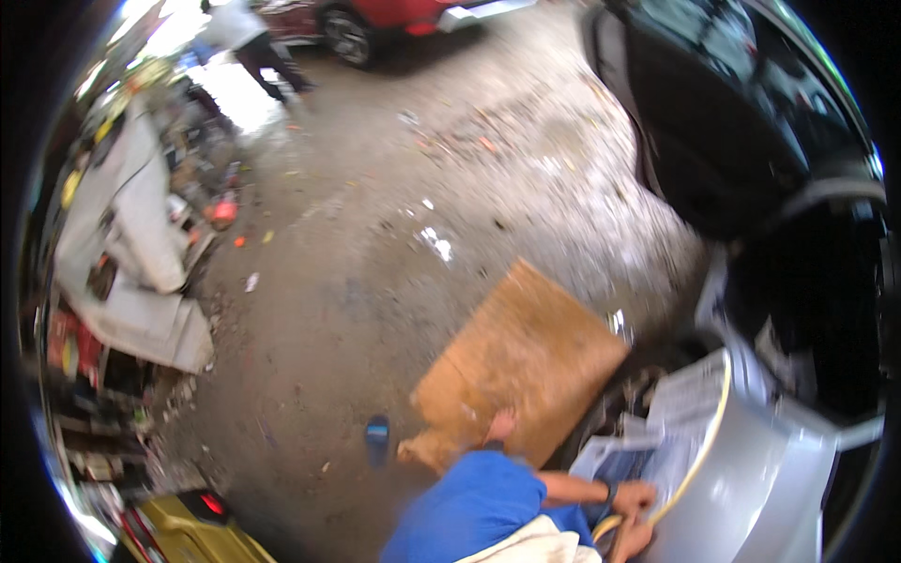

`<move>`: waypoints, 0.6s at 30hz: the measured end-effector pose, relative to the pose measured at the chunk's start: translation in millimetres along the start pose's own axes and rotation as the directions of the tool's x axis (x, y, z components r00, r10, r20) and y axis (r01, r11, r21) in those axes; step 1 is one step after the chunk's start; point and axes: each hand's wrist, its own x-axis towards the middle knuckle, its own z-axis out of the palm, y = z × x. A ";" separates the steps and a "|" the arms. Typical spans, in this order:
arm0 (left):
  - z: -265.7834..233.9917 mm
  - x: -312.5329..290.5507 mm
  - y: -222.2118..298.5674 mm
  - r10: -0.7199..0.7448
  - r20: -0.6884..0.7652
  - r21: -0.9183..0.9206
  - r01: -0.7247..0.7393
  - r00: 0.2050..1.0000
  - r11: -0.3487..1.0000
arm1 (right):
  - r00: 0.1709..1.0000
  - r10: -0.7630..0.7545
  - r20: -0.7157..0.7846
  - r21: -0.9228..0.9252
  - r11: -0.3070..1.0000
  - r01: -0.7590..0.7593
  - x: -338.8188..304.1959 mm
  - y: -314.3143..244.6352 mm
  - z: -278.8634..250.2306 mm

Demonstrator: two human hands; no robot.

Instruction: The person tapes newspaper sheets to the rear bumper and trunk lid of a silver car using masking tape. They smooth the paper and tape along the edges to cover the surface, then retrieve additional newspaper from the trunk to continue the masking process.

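Observation:
My left hand, with a dark band on its wrist, is closed at a strip of yellow masking tape. The tape runs along the curved edge of a silver car panel. Just below it, my right hand is closed too, by a yellow curl of the same tape. Their fingers nearly meet, and small finger details are blurred. Newspaper sheets lie against the panel's edge under the tape. My blue clothing and a pale cloth fill the bottom.
A brown board lies on the dirt floor under a bare foot, with a slipper nearby. An open car door stands far right. Scrap panels line the left; a yellow vehicle part, a red car and a person show.

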 end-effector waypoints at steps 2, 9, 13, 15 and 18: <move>4.9 5.4 -19.2 0.039 -0.011 0.007 -0.039 0.999 0.999 | 0.945 -0.012 0.325 -0.072 0.997 0.037 14.6 -0.1 2.8; -0.1 9.2 -71.3 0.143 0.195 0.202 -0.182 0.970 0.962 | 0.944 -0.181 0.275 -0.031 0.980 0.197 33.8 -26.3 4.3; -12.0 8.9 -51.3 0.056 0.228 0.181 -0.098 0.972 0.979 | 0.935 -0.237 0.263 -0.005 0.969 0.247 36.1 -30.2 -0.7; -13.8 9.1 -34.6 0.044 0.102 -0.010 -0.043 0.994 0.999 | 0.930 -0.263 0.255 0.004 0.963 0.271 36.6 -29.1 -1.3; -17.3 13.4 -20.5 0.032 0.060 0.085 -0.037 0.998 0.996 | 0.922 -0.297 0.248 0.017 0.953 0.302 35.3 -27.4 0.1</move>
